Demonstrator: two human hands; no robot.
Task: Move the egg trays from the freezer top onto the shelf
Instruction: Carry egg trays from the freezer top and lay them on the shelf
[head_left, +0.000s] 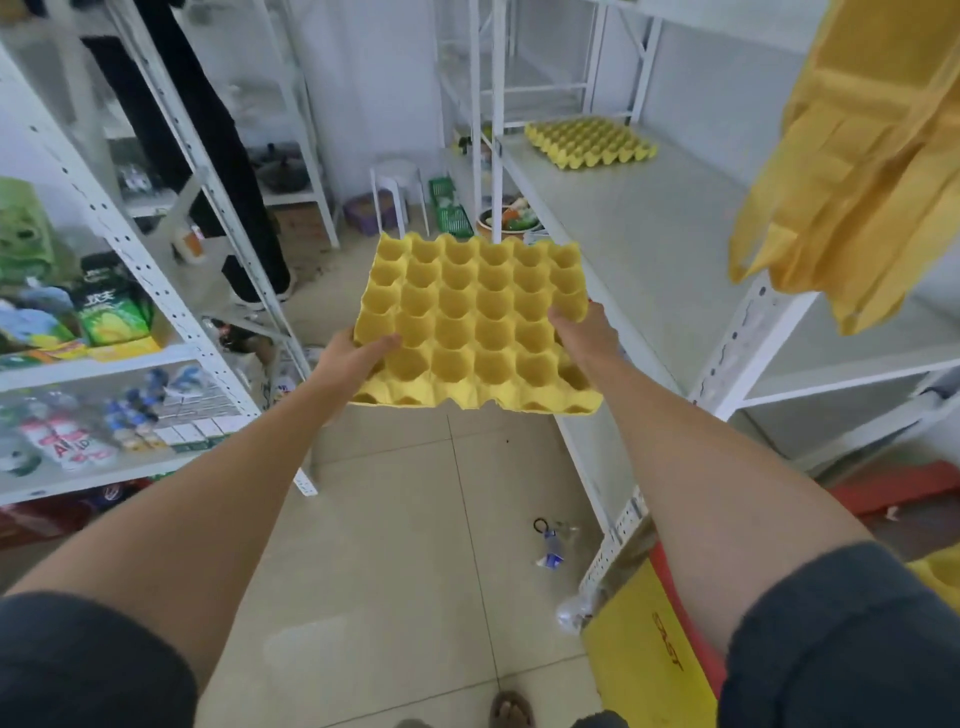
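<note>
White storeroom racks surrounded us as both hands, left (349, 358) and right (584, 332), gripped a yellow egg tray (475, 322) mid-carry above the floor; next we judged it belonged on the shelf (649, 234), beside the far tray stack (589, 141).

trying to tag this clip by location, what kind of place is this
Probably a small shop's stockroom or storage room. White metal shelving holds packaged drinks and snacks, a long shelf on the right carries a stack of yellow egg trays, and both hands hold another egg tray.
</note>
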